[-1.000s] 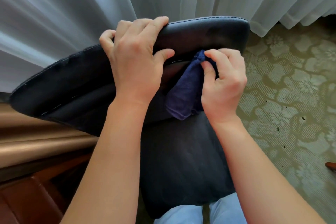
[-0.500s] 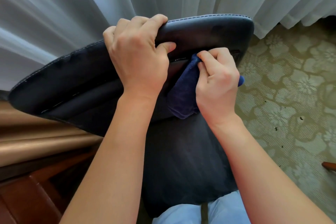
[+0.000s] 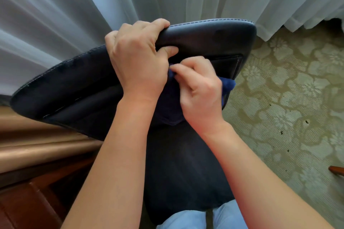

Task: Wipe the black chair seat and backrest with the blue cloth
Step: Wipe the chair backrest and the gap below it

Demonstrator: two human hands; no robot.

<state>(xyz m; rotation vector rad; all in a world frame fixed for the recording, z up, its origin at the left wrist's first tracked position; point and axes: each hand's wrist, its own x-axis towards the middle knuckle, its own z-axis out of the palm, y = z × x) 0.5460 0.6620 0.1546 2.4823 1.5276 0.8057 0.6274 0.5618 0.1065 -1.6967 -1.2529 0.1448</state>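
Gripping the top edge of the black chair's backrest (image 3: pixel 214 37), your left hand (image 3: pixel 137 61) has its fingers curled over the far side and its thumb pressed on the near face. Just to its right, your right hand (image 3: pixel 201 89) is bunched tight around the blue cloth (image 3: pixel 228 83), knuckles almost touching your left thumb, pressing the cloth against the backrest's inner face. One end of the cloth pokes out past your right hand's far side, the rest hangs under your palm. Below both wrists lies the chair seat (image 3: pixel 182 173). Beyond your left hand hangs a white curtain (image 3: pixel 93 5); right of your right hand, patterned carpet (image 3: pixel 288 98).
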